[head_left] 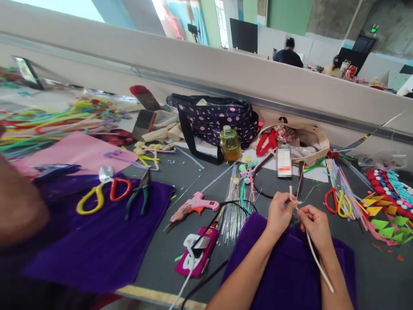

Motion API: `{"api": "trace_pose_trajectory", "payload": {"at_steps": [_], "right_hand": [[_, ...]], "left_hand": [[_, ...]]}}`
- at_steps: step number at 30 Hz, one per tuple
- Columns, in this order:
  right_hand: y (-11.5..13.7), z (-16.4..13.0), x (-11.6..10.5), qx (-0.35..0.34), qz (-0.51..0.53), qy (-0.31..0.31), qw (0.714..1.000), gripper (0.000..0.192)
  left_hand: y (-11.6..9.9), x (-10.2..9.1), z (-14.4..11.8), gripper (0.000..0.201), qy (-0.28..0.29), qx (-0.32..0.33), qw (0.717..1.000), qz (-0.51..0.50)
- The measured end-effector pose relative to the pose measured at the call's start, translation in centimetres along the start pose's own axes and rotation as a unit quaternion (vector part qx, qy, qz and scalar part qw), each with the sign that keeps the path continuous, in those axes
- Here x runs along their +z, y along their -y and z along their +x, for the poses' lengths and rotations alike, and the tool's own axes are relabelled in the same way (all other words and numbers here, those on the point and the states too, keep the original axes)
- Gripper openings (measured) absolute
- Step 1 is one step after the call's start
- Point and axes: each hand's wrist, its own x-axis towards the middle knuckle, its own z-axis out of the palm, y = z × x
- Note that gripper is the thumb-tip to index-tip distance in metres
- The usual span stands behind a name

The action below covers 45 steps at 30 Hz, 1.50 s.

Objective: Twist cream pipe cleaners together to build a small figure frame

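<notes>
My left hand [280,214] is closed, thumb and fingers pinching a small piece of cream pipe cleaner that is bent into a short crosswise shape with one tip standing up. Close beside it, my right hand [316,224] pinches the same cream pipe cleaner [318,263], whose long tail hangs down over my right wrist. The exact twist between the fingertips is too small to make out. Both hands are above a purple cloth [287,275] at the near edge of the dark table.
Left of my hands lie a pink glue gun [195,206], a magenta power strip [198,254] with cords, and clear glue sticks [232,211]. Scissors [338,200] and pipe cleaners are at right. A bottle [229,144] stands behind. Another person's blurred arm [22,202] is at far left.
</notes>
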Motion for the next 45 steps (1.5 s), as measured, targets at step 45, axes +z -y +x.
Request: {"api": "trace_pose_trajectory", "payload": {"at_steps": [45], "right_hand": [[-0.5,0.5,1.0,-0.010,0.174,-0.001,0.985,0.019]], "left_hand": [[-0.8,0.4,-0.2,0.028,0.060,-0.153,0.950,-0.267]]}}
